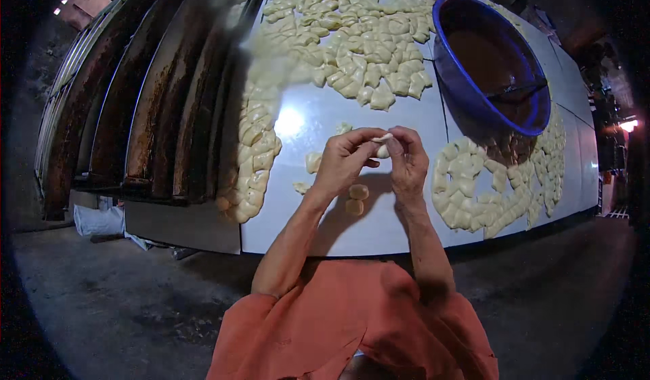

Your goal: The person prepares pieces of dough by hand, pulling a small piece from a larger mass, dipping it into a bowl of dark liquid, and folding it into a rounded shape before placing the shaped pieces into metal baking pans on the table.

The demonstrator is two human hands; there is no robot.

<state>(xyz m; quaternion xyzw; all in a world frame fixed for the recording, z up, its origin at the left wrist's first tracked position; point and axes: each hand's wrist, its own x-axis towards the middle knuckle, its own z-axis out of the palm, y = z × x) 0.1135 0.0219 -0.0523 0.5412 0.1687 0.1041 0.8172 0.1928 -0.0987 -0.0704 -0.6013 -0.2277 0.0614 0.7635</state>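
Observation:
A small piece of pale dough [382, 150] is pinched between both my hands above the white table [305, 234]. My left hand [347, 158] grips its left side with thumb and forefinger. On the other side, the fingers of my right hand [408, 162] close on it. Part of the dough is hidden behind my fingers. Below my hands, two small round tan pieces [356, 200] lie on the table close together. A few loose dough pieces [313, 162] rest just left of my left hand.
Many dough pieces [379, 55] cover the far table, with more along the left edge and at right [467, 207]. A blue tub [450, 61] with brown contents and a dark utensil stands at back right. Long rusty metal trays [149, 122] line the left side.

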